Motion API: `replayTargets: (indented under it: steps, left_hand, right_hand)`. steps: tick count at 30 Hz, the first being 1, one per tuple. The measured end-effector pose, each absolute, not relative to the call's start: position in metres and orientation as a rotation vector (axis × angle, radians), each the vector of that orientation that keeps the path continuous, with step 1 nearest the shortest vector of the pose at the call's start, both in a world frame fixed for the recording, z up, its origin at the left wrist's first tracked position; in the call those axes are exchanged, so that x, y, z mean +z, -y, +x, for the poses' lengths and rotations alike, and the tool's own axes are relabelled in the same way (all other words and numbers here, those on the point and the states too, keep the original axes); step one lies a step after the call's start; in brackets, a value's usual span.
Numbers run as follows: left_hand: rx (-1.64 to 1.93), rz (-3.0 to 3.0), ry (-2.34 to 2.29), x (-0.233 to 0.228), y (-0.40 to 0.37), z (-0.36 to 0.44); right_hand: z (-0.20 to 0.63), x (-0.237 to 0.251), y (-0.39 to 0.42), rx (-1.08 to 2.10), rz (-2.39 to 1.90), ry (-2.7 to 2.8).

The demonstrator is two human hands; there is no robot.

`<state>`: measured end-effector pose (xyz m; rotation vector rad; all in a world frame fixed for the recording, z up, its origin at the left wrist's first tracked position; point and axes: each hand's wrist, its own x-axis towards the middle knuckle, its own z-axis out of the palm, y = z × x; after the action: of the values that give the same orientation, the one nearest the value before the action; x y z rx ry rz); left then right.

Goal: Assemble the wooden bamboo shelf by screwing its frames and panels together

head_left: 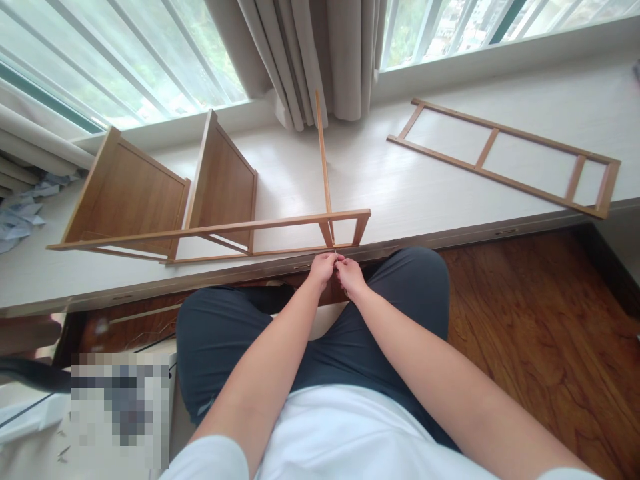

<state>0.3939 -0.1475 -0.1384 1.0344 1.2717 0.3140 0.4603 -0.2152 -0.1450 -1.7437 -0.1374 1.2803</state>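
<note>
My left hand (323, 269) and my right hand (351, 276) meet at the front edge of the white ledge, both closed with fingertips together. Something thin and light-coloured shows between them, too small to name. Just beyond my fingers lies the lower rail of a partly assembled wooden shelf frame (280, 222), resting on its side. Two brown wooden panels (227, 183) stand up from its left half. A thin wooden crosspiece (323, 153) rises from the frame right above my hands.
A loose ladder-like wooden side frame (485, 165) lies on the white ledge (370, 173) to the right. Curtains (300, 60) hang behind, between windows. Crumpled paper-like pieces (23, 217) are at far left. A pale surface with a blurred-out patch (120, 413) stands lower left.
</note>
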Motion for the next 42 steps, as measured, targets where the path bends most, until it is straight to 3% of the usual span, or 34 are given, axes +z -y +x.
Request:
replayTargets:
  steps: [7,42]
  left_hand:
    - [0.347,1.037,-1.295,-0.137,0.144,0.395]
    - [0.291,0.951,-1.291,-0.135,0.148,0.389]
  right_hand:
    - [0.463,-0.144,0.220,0.976,-2.138,0.461]
    - [0.465,-0.136,0.217,1.051,-2.271,0.458]
